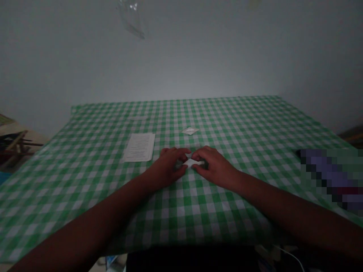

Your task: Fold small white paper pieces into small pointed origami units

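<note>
— What is being held there?

— A small white paper point(193, 163), folded flat as far as I can see. It lies low on the table point(241, 113), right between the two hands.

— And how do the hands have it?

— The left hand point(169, 167) pinches its near end, thumb below and forefinger on top, closed narrow on the paper. The right hand point(214, 166) does the same at the other end, fingers curled in and tight on it. The fingertips of the two hands almost meet over the middle. How many folds it has I cannot tell; the hands cover most of it.

— Anything else close by?

— Just beyond the grip, a little further from the person, lies a folded white scrap point(190, 130), apart from both hands. To the left of the grip, beside the left hand but not touching it, lies a printed sheet point(140, 147), flat, its lines too small to read.

— And the table itself?

— Covered in a green and white checked cloth. Both forearms rest on it on their way in to the grip.

— Further out?

— Behind the grip a plain pale wall point(212, 56), with a clear plastic piece point(133, 20) stuck high on it. Far off to the left, past the table's edge, a wooden frame point(14, 145). Below the right arm, under the near edge, a white cable point(290, 256).
</note>
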Available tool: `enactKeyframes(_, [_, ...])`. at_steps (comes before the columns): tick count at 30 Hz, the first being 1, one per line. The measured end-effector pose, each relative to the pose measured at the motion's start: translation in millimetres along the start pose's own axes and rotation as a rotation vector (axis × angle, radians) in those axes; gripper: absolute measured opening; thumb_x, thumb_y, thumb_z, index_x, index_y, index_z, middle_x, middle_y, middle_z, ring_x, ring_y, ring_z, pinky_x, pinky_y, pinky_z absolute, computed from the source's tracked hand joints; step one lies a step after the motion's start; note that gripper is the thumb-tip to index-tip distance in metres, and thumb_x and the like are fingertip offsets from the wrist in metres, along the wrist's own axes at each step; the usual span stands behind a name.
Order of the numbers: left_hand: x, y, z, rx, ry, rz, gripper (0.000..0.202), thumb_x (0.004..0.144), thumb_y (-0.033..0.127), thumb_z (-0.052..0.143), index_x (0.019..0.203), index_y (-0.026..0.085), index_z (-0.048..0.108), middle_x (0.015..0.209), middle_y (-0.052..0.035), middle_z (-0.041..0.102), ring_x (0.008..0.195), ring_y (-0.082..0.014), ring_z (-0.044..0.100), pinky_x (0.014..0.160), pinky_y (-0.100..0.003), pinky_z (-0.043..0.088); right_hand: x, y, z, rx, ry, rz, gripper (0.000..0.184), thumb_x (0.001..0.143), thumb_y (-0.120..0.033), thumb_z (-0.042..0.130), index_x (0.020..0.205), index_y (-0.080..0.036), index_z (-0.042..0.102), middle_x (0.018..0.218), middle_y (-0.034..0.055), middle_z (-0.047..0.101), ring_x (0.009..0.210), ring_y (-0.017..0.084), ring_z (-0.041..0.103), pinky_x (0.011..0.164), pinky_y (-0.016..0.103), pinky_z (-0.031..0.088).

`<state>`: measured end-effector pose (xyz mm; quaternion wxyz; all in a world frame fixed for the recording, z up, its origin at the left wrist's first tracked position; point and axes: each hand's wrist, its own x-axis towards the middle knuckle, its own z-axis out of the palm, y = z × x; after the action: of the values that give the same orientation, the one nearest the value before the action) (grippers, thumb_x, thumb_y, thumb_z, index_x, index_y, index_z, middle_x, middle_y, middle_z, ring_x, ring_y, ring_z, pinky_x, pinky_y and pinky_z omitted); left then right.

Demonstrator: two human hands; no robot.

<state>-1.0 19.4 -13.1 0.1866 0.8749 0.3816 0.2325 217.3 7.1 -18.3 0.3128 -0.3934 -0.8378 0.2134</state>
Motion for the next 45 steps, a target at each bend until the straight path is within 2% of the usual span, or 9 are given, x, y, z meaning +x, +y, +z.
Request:
enactKeyframes(5, [-0.9,-6.4,-6.7,0.043,0.038,0.031,0.044,0.088,0.019,0.056,0.13,0.021,0.044,0.1,-0.0021,0.067,0.099,-0.0201,0.062,0.094,-0.044,0.041,0.6,2.9,-3.6,0.254,0.022,0.223,0.01,0.088,-0.018,0.058,0.096,-0.024,0.054,0.094,0.0011,0.065,0.089,0.017,0.063,0.078,0.034,0.049])
enactKeyframes(9, [-1.4,9.4,-13.7,0.322,0.216,0.158,0.03,0.088,0.029,0.062,0.115,0.019,0.057,0.114,-0.009,0.065,0.107,-0.0261,0.056,0.092,-0.046,0.036,0.7,-0.1,-4.7,0.397,0.112,0.425,0.012,0.086,-0.023,0.06,0.096,-0.024,0.052,0.089,0.001,0.066,0.085,0.018,0.065,0.076,0.036,0.05])
enactKeyframes(15, [-3.5,29.8,-9.4,0.46,0.254,0.306,0.004,0.092,0.022,0.06,0.093,0.024,0.064,0.098,0.0013,0.071,0.093,-0.0201,0.06,0.087,-0.045,0.032,2.3,-12.9,-5.6,0.671,0.061,0.573,0.014,0.084,-0.026,0.062,0.092,-0.024,0.051,0.082,0.0011,0.068,0.077,0.018,0.066,0.073,0.036,0.051])
enactKeyframes(18, [-3.4,28.9,-9.9,0.443,0.234,0.297,0.004,0.092,0.021,0.06,0.091,0.023,0.063,0.096,0.0008,0.071,0.092,-0.0199,0.059,0.085,-0.043,0.033,0.2,-14.5,-8.7,0.502,0.095,0.454,0.015,0.084,-0.027,0.06,0.096,-0.024,0.052,0.091,0.004,0.068,0.086,0.021,0.065,0.08,0.04,0.051])
enactKeyframes(21, [-3.3,30.8,-10.8,0.441,0.22,0.265,0.003,0.091,0.021,0.06,0.091,0.021,0.063,0.096,-0.0017,0.07,0.091,-0.0209,0.058,0.083,-0.042,0.034,-3.7,-17.2,-12.7,0.047,0.242,0.128,0.025,0.079,-0.02,0.061,0.103,-0.022,0.056,0.11,0.0077,0.063,0.107,0.025,0.056,0.094,0.046,0.043])
enactKeyframes(25, [-4.2,37.3,-8.7,0.446,0.213,0.231,0.006,0.09,0.02,0.059,0.086,0.019,0.063,0.089,-0.0027,0.068,0.088,-0.0216,0.056,0.078,-0.042,0.033,-7.1,-25.0,-13.7,-0.278,0.192,-0.127,0.013,0.078,-0.019,0.06,0.091,-0.022,0.06,0.103,0.0056,0.064,0.102,0.026,0.054,0.092,0.047,0.039])
enactKeyframes(29, [-6.1,39.2,-6.5,0.399,0.208,0.211,0.007,0.091,0.021,0.057,0.088,0.02,0.063,0.091,-0.003,0.069,0.088,-0.0211,0.055,0.079,-0.042,0.033,-7.4,-26.5,-10.5,-0.367,0.172,-0.16,0.005,0.08,-0.018,0.057,0.08,-0.023,0.059,0.093,0.0038,0.065,0.094,0.025,0.053,0.087,0.045,0.037])
enactKeyframes(36, [-5.9,36.5,-5.3,0.271,0.189,0.146,0.008,0.093,0.022,0.057,0.09,0.021,0.065,0.095,-0.0026,0.069,0.091,-0.0199,0.054,0.08,-0.04,0.034,-6.6,-22.2,-8.5,-0.353,0.222,-0.145,0.006,0.081,-0.018,0.056,0.084,-0.023,0.057,0.093,0.0043,0.065,0.093,0.024,0.054,0.085,0.044,0.036])
enactKeyframes(45, [-7.9,48.0,-4.6,0.336,0.281,0.178,0.013,0.092,0.021,0.058,0.08,0.02,0.062,0.086,-0.0025,0.068,0.085,-0.0199,0.054,0.078,-0.041,0.035,-7.1,-29.3,-6.1,-0.367,0.249,-0.201,0.005,0.079,-0.017,0.056,0.079,-0.022,0.055,0.094,0.004,0.065,0.092,0.024,0.054,0.084,0.045,0.037])
